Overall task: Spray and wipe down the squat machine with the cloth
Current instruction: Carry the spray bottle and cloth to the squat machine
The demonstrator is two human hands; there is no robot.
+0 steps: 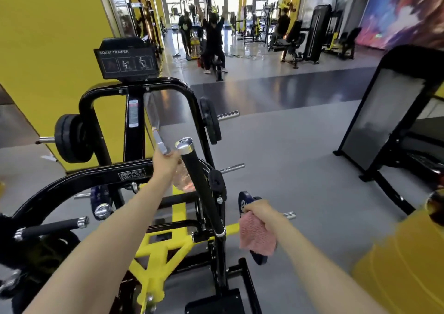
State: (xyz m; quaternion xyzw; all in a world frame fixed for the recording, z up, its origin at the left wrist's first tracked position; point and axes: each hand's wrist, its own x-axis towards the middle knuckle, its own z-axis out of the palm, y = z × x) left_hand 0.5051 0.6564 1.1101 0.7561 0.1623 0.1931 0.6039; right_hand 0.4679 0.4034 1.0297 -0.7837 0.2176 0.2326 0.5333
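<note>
The squat machine (134, 174) is a black and yellow frame with a "SQUAT TRAINER" placard (126, 61) on top. A black handle post with a chrome cap (201, 186) rises at its middle. My left hand (165, 163) is shut on a spray bottle (183, 180), just left of that post. The bottle has a clear pinkish body, and its silver nozzle points up and to the left. My right hand (260, 211) is lower and to the right of the post. It grips a pink cloth (258, 235) that hangs down from it.
Black weight plates (72, 142) hang on the machine's pegs, and a blue plate (247, 202) sits behind my right hand. Another machine with a tilted pad (382, 121) stands at the right. Several people (213, 42) exercise far off. A yellow wall (48, 37) runs along the left.
</note>
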